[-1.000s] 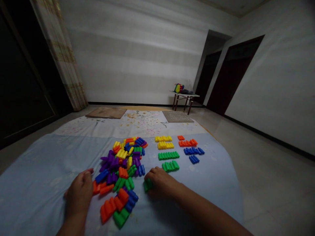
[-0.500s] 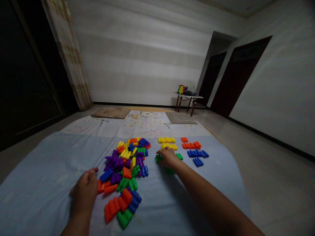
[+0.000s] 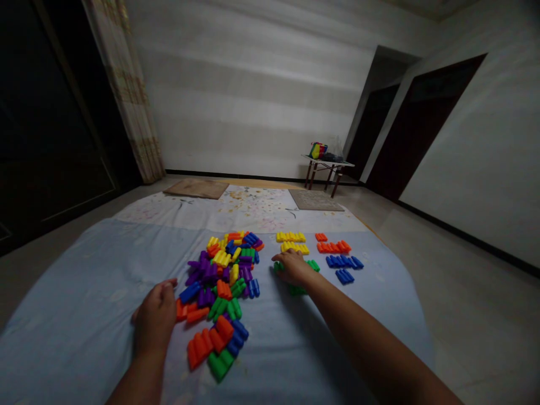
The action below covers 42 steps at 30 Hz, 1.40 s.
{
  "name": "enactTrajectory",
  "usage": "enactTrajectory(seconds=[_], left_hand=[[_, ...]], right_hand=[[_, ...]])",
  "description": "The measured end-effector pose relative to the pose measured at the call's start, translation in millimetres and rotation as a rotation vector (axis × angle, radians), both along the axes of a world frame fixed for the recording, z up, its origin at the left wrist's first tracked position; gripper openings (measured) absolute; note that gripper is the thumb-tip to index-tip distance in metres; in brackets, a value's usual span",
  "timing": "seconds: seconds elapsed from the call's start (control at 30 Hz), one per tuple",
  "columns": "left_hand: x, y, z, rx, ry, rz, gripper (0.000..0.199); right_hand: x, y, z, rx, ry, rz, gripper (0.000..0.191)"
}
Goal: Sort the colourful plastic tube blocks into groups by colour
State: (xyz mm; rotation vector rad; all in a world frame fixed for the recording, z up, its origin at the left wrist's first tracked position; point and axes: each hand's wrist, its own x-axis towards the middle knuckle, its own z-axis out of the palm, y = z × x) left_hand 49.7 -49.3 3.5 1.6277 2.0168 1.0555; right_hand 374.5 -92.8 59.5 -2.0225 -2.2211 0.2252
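yellow rows (image 3: 291, 237), two in number, lie at the right side of the blue cloth (image 3: 84, 292), and beyond them to the right are two orange rows (image 3: 334, 247) and two blue rows (image 3: 345, 262). this part i judge as already put in order, each row having one colour only. one orange row and one blue row are shorter than their partners. green pieces (image 3: 313, 265) lie also on this side, but the right hand (image 3: 290, 266) and its arm cover much of them, so i cannot count them. the fingers of this hand are bent over the green pieces at their left end; whether they grasp them or only touch, i cannot tell. what is left seems to be the mixed heap (image 3: 206, 271), which has all these colours and also purple. no purple row is seen at the right. the left hand (image 3: 155, 315) rests just beside the heap, near its orange pieces (image 3: 196, 315), with fingers half bent; its inside is hidden, so i cannot tell if it holds something.
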Motion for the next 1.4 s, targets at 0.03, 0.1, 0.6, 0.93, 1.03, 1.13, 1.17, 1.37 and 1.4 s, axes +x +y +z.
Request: enactTrajectory(seconds=[0.03, 0.1, 0.6, 0.93, 1.03, 1.13, 1.17, 1.37, 1.4], left_hand=[[0.2, 0.1, 0.0, 0.001, -0.002, 0.0, 0.04], [0.4, 0.7, -0.7, 0.01, -0.006, -0.003, 0.04], [-0.2, -0.1, 3.1, -0.022, -0.002, -0.024, 0.038], [-1.3, 2.9, -3.9, 0.017, 0.002, -0.026, 0.038], [-2.2, 3.0, -5.6, 0.019, -0.002, -0.023, 0.038], [-2.4, 2.4, -5.6, 0.023, -0.005, -0.034, 0.037], [-2.3, 2.1, -5.4, 0.024, 0.0, -0.036, 0.037], [-4.2, 3.1, -5.6, 0.034, 0.006, -0.048, 0.039], [-4.9, 3.5, -5.9, 0.032, 0.008, -0.05, 0.039]], right_hand=[[-4.0, -1.5, 0.2, 0.032, 0.027, 0.01, 0.041], [-17.3, -4.9, 0.2, 0.119, 0.113, 0.075, 0.038], [-81.8, -20.0, -6.4, 0.187, 0.017, 0.321, 0.023], [-42.0, -51.8, 10.2, -0.048, 0.049, 0.238, 0.028], [-37.2, -49.7, 6.9, -0.053, -0.015, 0.233, 0.025], [-38.2, -51.7, 6.2, 0.02, 0.019, 0.159, 0.025], [-39.1, -53.9, 6.2, 0.043, 0.04, 0.128, 0.028], [-47.7, -68.4, -5.7, 0.031, 0.027, 0.048, 0.043], [-48.0, -69.2, -8.3, 0.023, 0.034, 0.067, 0.042]])
